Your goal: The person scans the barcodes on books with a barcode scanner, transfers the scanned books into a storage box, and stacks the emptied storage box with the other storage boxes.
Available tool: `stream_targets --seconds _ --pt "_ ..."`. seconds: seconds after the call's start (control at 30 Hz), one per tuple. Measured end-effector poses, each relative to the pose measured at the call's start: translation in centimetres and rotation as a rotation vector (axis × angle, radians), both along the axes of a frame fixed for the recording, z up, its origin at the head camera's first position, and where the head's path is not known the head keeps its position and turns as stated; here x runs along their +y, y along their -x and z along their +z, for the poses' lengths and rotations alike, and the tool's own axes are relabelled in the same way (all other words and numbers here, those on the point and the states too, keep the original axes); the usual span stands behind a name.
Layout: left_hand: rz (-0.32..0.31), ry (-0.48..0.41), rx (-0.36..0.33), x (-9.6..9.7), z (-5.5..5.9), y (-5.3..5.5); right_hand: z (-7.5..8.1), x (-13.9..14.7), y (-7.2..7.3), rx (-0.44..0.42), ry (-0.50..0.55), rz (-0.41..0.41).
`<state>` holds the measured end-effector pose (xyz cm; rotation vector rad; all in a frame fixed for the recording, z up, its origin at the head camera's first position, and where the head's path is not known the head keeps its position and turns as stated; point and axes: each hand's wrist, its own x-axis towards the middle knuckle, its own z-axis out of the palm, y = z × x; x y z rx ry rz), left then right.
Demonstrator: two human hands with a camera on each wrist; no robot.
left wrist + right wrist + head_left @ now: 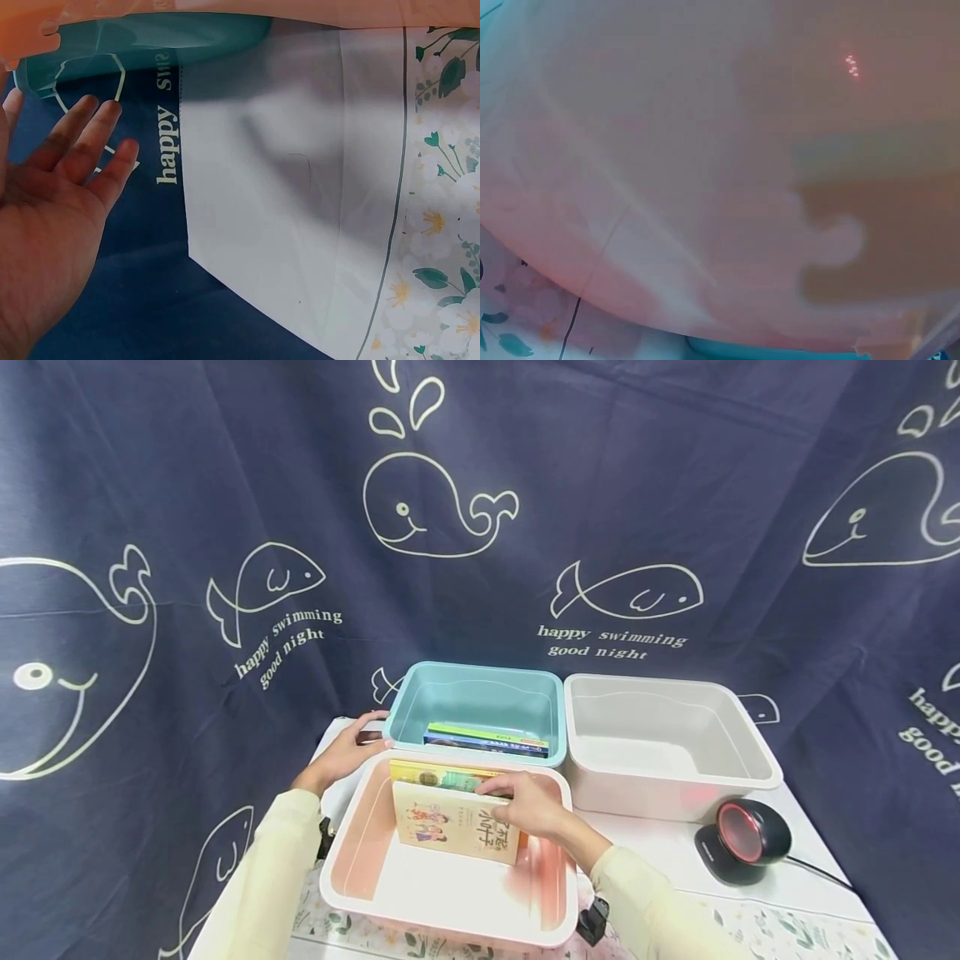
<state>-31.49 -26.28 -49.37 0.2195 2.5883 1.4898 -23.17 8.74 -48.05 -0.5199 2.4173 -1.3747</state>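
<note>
R hand (534, 806) pinches cream bk (442, 822) at top edge; L hand (347, 756) fingers straight + spread

Navy curtain (465, 610) w/ white whale & fish outlines fills upper frame, both sides too. White table (645, 852) spans lower frame, leafy print along btm. Pink bin (442, 893) sits lower ctr, near side of table. White bin (652, 789) is right of ctr; teal bin (480, 693) is ctr, just beside white bin's left side & just beyond pink bin.

Cream bk is in pink bin, upper half of it, roughly upright, cover facing camera: small drawn figures at left, Chinese chars at right. R hand's thumb is on the cover, fingers over the top edge. Yellow-green bk (416, 770) stands right behind. L hand is at teal bin's left rim, thumb by pink bin's upper-left corner; can't tell if it touches. Black gadget (776, 835) w/ red ring is on table, lower right, cable running right. Smallest: green-edged bk (465, 732) & dark-blue bk (480, 744), side by side along teal bin's near wall. R wrist view: mostly blur.
</note>
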Motion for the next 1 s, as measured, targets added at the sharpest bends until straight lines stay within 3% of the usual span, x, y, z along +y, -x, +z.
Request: stream_targets --seconds 0.43,0.77,1.0 --pt "0.009 0.009 -0.014 0.1 0.2 0.0 -0.6 -0.4 0.6 0.011 -0.015 0.077" --pt "0.021 0.006 -0.032 0.0 -0.3 0.0 -0.3 0.0 0.2 -0.025 0.088 0.034" --pt "0.016 0.02 -0.017 0.1 -0.1 0.0 1.4 0.9 -0.3 0.003 0.154 0.002"
